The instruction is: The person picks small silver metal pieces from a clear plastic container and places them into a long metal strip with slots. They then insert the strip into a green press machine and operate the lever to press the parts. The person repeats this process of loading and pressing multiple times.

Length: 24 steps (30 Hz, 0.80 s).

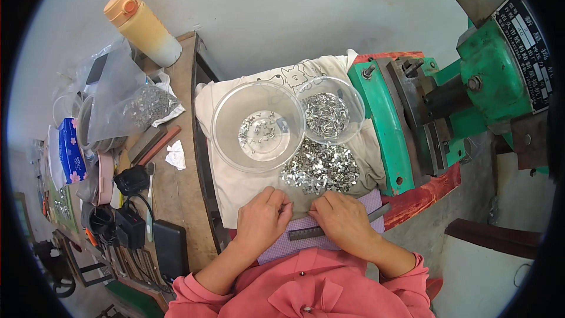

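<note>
My left hand [263, 219] and my right hand [342, 219] face each other at the near edge of a cloth [229, 185]. Both have fingers pinched together; whatever is between them is too small to make out. Just beyond lies a heap of small shiny metal pieces [321, 168]. A large clear plastic tub [222, 141] behind my left hand has a few small metal parts on its bottom. Beside it, a smaller clear tub [356, 97] holds many thin metal pins. A dark ruler-like bar [306, 233] passes under my right hand, over a purple checked cloth [273, 256].
A green press machine [494, 76] with its green base [385, 135] stands at the right on a red board [432, 191]. On the wooden table [188, 188] at left are a yellow bottle [147, 29], a plastic bag [112, 106], a tissue pack [72, 150] and a black box [169, 250].
</note>
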### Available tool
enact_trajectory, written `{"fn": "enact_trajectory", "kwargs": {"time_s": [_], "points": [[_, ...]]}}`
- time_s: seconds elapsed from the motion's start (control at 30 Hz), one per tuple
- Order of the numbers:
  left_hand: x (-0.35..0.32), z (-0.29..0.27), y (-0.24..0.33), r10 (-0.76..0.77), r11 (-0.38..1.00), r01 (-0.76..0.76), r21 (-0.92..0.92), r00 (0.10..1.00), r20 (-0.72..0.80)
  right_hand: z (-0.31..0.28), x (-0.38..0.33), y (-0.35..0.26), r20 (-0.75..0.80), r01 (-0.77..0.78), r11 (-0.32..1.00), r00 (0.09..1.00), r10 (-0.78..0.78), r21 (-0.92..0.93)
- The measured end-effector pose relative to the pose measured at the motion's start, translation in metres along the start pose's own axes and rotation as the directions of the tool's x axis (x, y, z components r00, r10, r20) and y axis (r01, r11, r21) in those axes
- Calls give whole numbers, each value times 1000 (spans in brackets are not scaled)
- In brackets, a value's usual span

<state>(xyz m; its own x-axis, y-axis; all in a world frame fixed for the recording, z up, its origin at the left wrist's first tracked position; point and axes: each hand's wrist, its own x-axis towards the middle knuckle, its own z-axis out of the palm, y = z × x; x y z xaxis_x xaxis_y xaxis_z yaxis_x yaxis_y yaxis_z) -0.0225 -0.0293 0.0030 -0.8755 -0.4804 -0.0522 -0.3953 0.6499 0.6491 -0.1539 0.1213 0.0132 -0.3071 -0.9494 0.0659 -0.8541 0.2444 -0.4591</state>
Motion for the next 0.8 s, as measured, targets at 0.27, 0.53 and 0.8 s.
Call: {"fn": "enact_trajectory", "kwargs": {"time_s": [0.27, 0.53, 0.8], "points": [[2, -7, -2, 62, 996, -58, -71, 997, 54, -2, 0, 3, 8, 1, 1000, 1000, -1, 18], [2, -8, -9, 57, 993, -47, -111, 995, 83, -1, -1, 5, 1, -40, 995, 999, 40, 88], [1, -3, -9, 39, 995, -36, -91, 998, 40, 3, -6, 7, -71, -22, 995, 997, 29, 100]]}}
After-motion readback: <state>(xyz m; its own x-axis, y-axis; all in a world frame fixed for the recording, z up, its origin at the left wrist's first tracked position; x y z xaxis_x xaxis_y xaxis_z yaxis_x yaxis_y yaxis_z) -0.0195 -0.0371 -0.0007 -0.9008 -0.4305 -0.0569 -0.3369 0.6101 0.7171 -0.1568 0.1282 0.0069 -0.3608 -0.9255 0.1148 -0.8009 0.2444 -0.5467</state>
